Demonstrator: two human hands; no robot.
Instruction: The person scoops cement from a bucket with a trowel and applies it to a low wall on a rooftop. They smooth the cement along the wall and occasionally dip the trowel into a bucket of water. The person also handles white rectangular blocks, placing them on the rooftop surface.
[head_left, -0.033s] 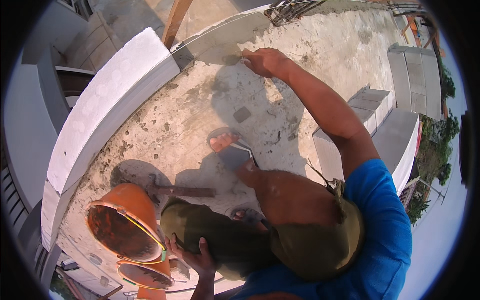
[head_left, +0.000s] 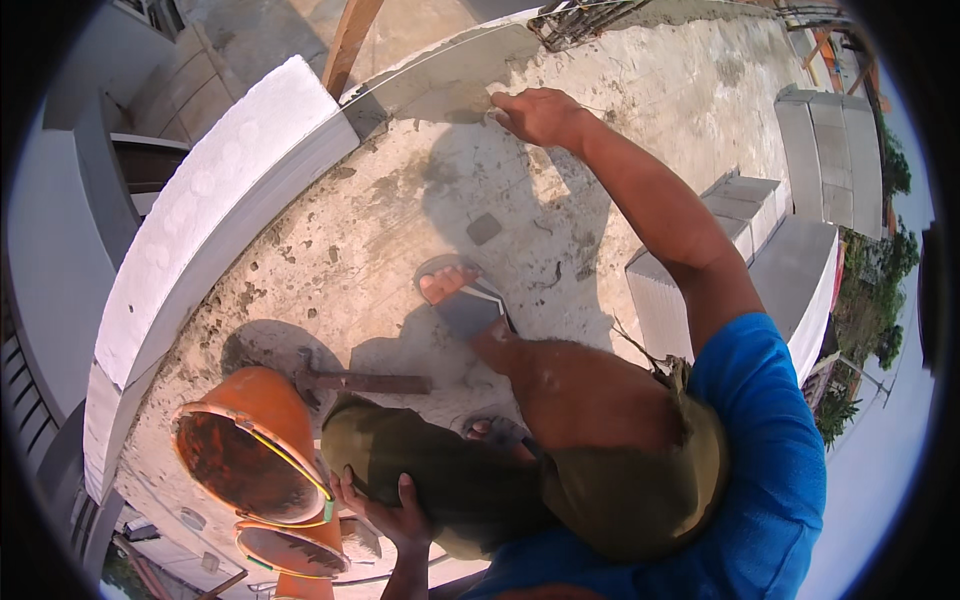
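My right hand (head_left: 543, 117) is stretched out over the concrete slab (head_left: 680, 120), beside a wet grey mortar patch (head_left: 450, 90) at the slab's edge. Its fingers are curled, thumb and forefinger close together; whatever they may hold is too small to make out. A taut thin string (head_left: 440, 57) runs along that edge. My left hand (head_left: 395, 510) rests on my left knee, fingers spread and holding nothing. To the left, a row of white lightweight blocks (head_left: 215, 190) stands on the slab edge, ending short of the mortar patch.
A hammer (head_left: 370, 383) lies by my left knee, next to a tilted orange bucket (head_left: 265, 400). A second orange bucket (head_left: 295, 550) is nearer me. Stacked grey blocks (head_left: 830, 150) stand at right. Rebar (head_left: 580, 25) sticks up at the far edge, near a wooden post (head_left: 350, 45).
My right hand has shifted slightly to the right and away from me, off the mortar patch. My left hand has not moved.
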